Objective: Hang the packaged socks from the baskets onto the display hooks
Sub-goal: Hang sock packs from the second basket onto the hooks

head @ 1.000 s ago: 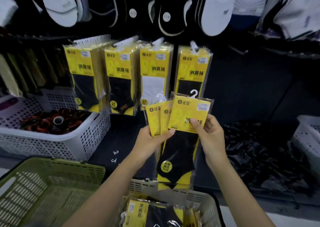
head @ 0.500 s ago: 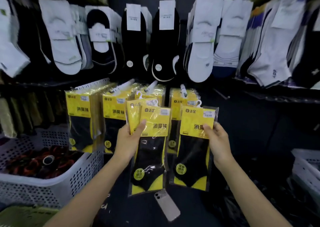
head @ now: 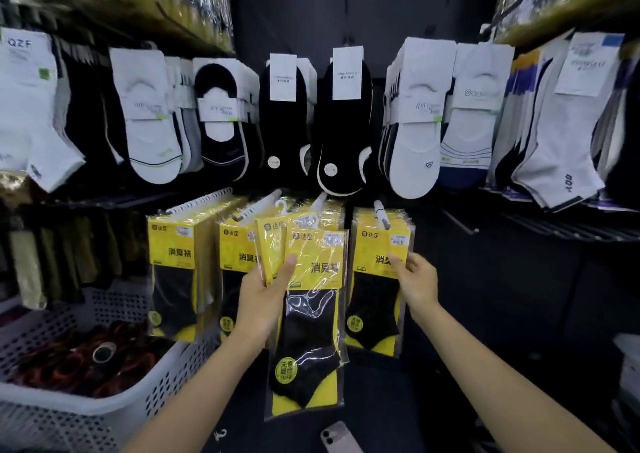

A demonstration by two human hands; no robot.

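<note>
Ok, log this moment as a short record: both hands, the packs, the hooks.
Left hand: grips fanned yellow sock packs, thumb on front
Right hand: pinches front hanging pack at rightmost display hook
White basket: lower left, holding dark red-and-black items
Phone: lying below the held packs

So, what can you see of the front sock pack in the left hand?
Clear glossy plastic pack: yellow card header, black ankle sock, round yellow-green sticker low down, white hook on top. Nearly upright. The left hand grips its left edge, thumb on the header; a second pack lies behind it.
</note>
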